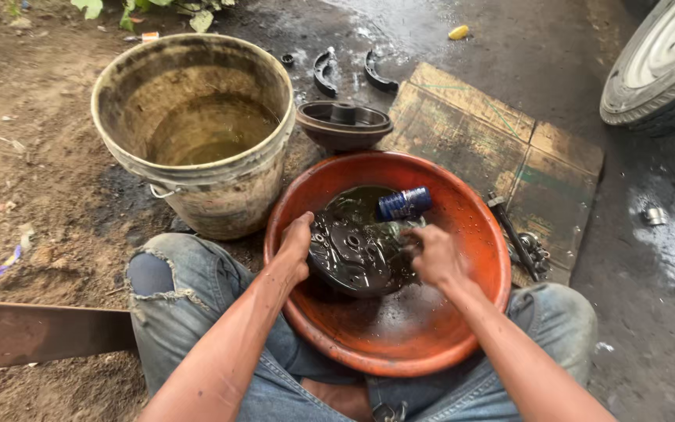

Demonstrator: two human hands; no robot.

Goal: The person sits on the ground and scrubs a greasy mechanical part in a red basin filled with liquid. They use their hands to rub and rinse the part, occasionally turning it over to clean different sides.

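An orange plastic basin [462,320] rests between my knees, with dark oily liquid in its bottom. In it lies a round, greasy black metal plate [353,250] with several holes. My left hand [297,244] grips the plate's left edge. My right hand [430,254] is closed at the plate's right edge; what it holds, if anything, is hidden. A small blue can [405,203] lies on its side in the basin just beyond the plate.
A dirty bucket [197,187] with murky water stands at the left. Behind the basin sit a dark drum-shaped part [344,123] and two curved brake shoes [349,70]. A wooden board [501,148], tools [519,238], a wheel [666,66] and a rusty bar [41,334] surround me.
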